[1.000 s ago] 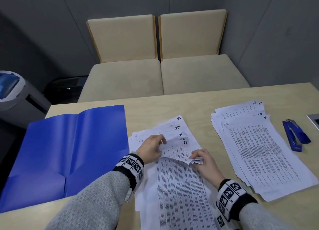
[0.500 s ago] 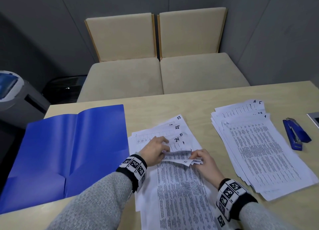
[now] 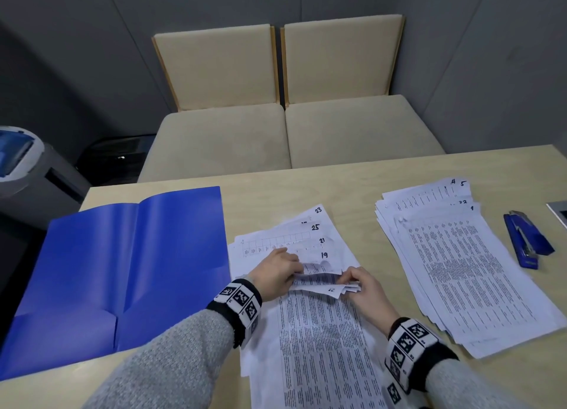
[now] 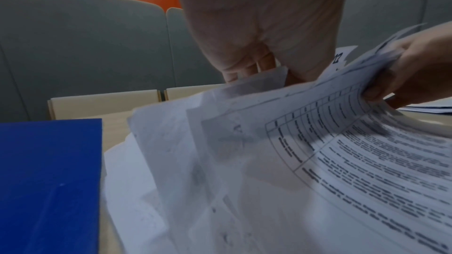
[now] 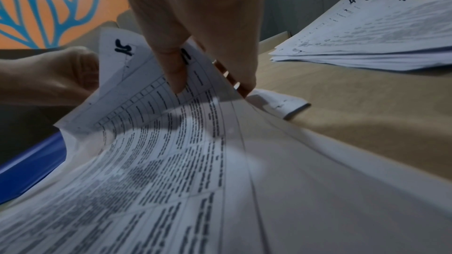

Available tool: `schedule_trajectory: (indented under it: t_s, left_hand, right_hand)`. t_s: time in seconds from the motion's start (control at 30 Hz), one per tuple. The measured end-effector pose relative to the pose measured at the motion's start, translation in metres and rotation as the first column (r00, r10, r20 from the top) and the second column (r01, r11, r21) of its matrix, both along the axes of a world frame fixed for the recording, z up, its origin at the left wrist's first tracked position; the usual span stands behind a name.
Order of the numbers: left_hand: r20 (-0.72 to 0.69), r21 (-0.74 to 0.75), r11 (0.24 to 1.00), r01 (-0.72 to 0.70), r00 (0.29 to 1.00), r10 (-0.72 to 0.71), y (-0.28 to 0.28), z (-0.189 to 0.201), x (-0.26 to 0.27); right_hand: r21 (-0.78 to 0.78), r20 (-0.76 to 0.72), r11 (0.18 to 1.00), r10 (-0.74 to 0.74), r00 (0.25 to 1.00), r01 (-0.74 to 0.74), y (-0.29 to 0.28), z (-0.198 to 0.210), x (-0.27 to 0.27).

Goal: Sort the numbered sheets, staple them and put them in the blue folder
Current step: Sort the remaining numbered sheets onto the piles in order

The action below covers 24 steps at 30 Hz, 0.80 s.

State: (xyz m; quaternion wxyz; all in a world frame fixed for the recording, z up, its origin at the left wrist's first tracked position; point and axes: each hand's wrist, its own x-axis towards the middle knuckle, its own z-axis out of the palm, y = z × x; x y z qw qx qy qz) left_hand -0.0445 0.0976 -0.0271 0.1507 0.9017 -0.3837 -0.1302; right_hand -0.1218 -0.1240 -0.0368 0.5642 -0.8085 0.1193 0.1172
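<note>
**Loose sheets mid-sort: thin, limp stock, best taken by the numbered corners**

Blue folder (image 3: 122,270): lies open and flat at the left of the worktop (image 3: 352,187), its right edge just beside the centre pile. Judged a stiff, smooth cover; sheets are likely to slide on it.

Left hand (image 3: 276,273): rests on the centre pile of numbered sheets (image 3: 319,347), fingers curled into the fanned upper edges. The left wrist view shows its fingertips (image 4: 247,69) tucked behind a raised sheet. Grip judged clenched lightly on that sheet's edge.

Centre pile: corners marked 23, 25, 21 and 19 are fanned out at the far end.

Right hand (image 3: 365,289): pinches the curled-over top corners of several sheets, thumb on top, in a closed grip on paper. The right wrist view shows a corner marked 15 (image 5: 123,47) among them.

Handling judgement: the paper is light and floppy and bends freely. Sheets will cling and slip in bunches. Each should be taken at its numbered top corner while the other hand pins the pile.

Right pile (image 3: 466,270): a second loose stack, corners 4, 5 and 1 legible, well apart from both hands.

Blue stapler (image 3: 524,240): lies just right of that stack, untouched. Stapling and filing not yet begun.
</note>
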Motion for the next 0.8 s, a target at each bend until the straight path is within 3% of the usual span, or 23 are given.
schedule_trajectory:
  t_s: [0.1,0.17,0.27,0.37,0.63,0.8]
  left_hand:
    - [-0.038,-0.096,0.995,-0.028,0.999,0.024,-0.003,0.006,0.0]
    - [-0.144,-0.145,0.972,-0.186,0.976,0.166,-0.004,0.007,0.002]
    - [-0.331,-0.138,0.881,-0.452,0.86,0.39,-0.004,0.008,0.012]
    - [-0.407,-0.014,0.832,-0.555,0.763,0.502,-0.004,0.004,0.026]
    - [-0.188,0.13,0.866,-0.482,0.846,0.499,0.005,-0.004,0.035]
    - [-0.03,0.096,0.787,-0.61,0.788,0.615,0.011,0.001,0.049]
  right_hand:
    - [0.006,-0.004,1.0,-0.003,1.0,0.003,0.0,-0.001,0.001]
    - [0.017,0.003,1.0,0.0,1.0,0.0,0.0,-0.001,0.001]
    - [0.005,0.017,1.0,0.004,1.0,-0.004,0.0,-0.002,0.002]
    - [0.003,0.024,1.0,-0.003,1.0,0.003,0.001,-0.003,0.004]
    - [0.012,0.001,1.0,-0.01,1.0,0.01,0.002,-0.006,0.007]
    - [0.014,-0.003,1.0,-0.015,1.0,0.016,0.004,-0.006,0.008]
